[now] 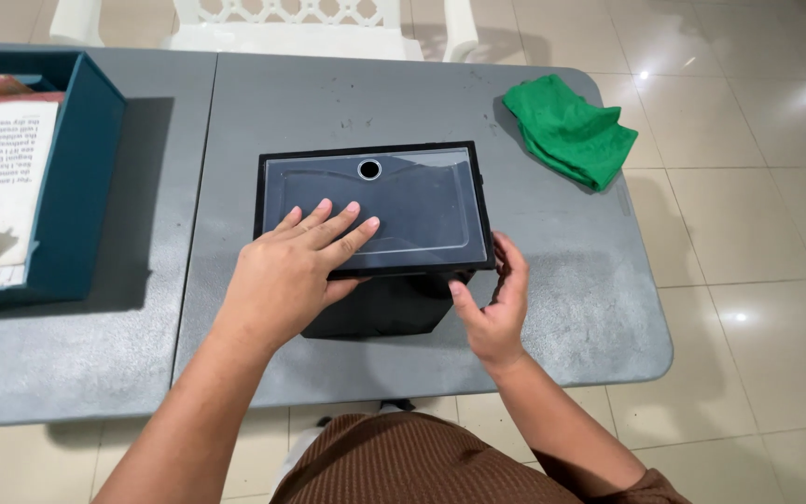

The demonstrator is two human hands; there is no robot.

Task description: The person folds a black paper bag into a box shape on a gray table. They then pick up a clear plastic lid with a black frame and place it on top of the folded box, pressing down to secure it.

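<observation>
Black tablet (412,201): flat, dark screen up, a small round ring near its far edge, lying at the centre of the grey tabletop (552,308) atop a black block (380,308) that shows beneath its near edge.

Left hand (296,266): open, palm down, fingers spread flat on the screen's near-left part, grasping nothing.

Right hand (496,303): at the tablet's 5 o'clock corner, fingers curled about the edge, thumb at the near side; loosely gripping that corner.

Green cloth (569,131): crumpled, at 2 o'clock from the tablet, well apart.

Teal box (81,187): at 9 o'clock, open, holding printed sheets.

White chair (300,28): at 12 o'clock, beyond the tabletop.
</observation>
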